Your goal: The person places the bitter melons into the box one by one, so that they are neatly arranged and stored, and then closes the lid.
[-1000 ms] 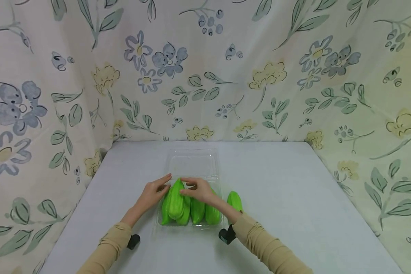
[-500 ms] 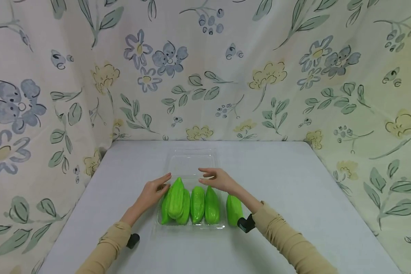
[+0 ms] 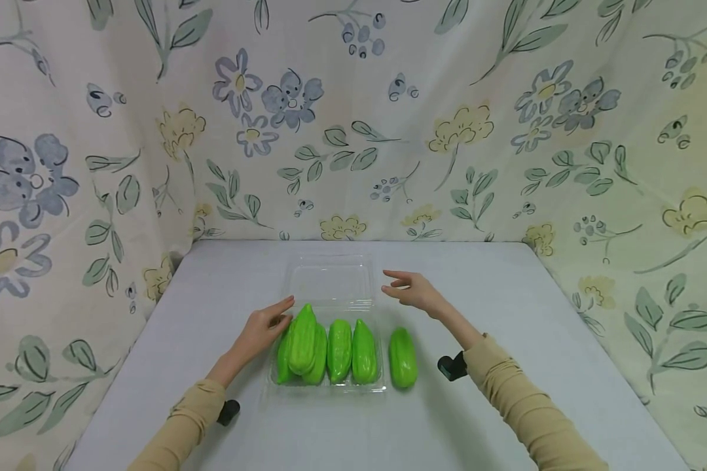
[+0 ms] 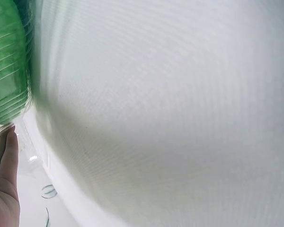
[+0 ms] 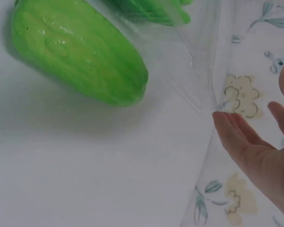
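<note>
Several bright green, ridged gourds lie in a clear plastic clamshell box (image 3: 356,388), its lid (image 3: 330,278) folded back flat behind it. One gourd (image 3: 302,347) rests on top of two others at the box's left side. My left hand (image 3: 262,330) stays at the box's left rim, fingers extended beside the gourds; whether it touches them I cannot tell. In the left wrist view a gourd (image 4: 7,61) shows through the ribbed wall. My right hand (image 3: 414,291) hovers right of the lid, fingers relaxed, holding nothing. A loose gourd (image 3: 403,358) lies right of the box.
A white table (image 3: 495,294) carries everything. Floral cloth (image 3: 353,190) hangs behind it and along both sides. A small black wrist device (image 3: 228,412) sits under the left forearm, another (image 3: 452,366) beside the right.
My right hand has let go of the top gourd and moved right and away, past the box. The loose gourd is now fully visible. My left hand has barely moved.
</note>
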`<state>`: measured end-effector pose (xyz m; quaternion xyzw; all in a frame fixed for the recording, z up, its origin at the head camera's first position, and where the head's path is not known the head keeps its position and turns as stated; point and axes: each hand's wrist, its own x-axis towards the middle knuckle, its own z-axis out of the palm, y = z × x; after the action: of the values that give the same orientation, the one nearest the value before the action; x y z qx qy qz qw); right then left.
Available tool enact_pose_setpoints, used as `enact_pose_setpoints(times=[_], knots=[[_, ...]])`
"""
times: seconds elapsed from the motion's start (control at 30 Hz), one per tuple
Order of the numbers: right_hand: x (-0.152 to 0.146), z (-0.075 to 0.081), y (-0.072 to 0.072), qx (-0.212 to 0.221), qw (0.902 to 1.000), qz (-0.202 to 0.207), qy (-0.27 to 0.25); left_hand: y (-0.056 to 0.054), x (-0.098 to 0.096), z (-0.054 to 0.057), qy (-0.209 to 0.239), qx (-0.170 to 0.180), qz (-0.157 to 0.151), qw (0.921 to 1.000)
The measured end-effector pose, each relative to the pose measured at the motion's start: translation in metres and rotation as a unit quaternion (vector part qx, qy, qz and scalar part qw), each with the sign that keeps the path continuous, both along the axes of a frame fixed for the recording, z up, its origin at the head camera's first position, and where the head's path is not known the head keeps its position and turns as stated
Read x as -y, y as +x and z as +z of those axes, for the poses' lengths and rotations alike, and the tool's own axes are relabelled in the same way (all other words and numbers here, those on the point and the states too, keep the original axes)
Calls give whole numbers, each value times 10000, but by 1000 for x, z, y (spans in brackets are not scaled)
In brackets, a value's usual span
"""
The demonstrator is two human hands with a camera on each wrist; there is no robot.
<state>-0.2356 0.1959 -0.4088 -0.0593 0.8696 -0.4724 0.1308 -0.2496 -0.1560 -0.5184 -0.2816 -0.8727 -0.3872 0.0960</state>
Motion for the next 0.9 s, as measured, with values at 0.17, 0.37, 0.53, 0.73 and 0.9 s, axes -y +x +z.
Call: enact_pose_setpoints(times=[0.17, 0.37, 0.53, 0.73, 0.9], knots=[[-16, -4, -4, 184, 9997, -146, 42, 0, 0, 0, -34, -39, 39, 10000], [-29, -10, -6, 526, 9984, -154, 158, 1, 0, 0, -71, -5, 65, 10000], [-35, -13, -1, 907, 9954, 151, 252, 1, -1, 1, -71, 38, 103, 9999], [-35, -17, 6, 1321, 9899, 462, 236, 1, -1, 2, -65, 70, 101, 9999], [-35, -24, 10, 1539, 9854, 609, 396, 1, -1, 2, -21, 102, 61, 9999]])
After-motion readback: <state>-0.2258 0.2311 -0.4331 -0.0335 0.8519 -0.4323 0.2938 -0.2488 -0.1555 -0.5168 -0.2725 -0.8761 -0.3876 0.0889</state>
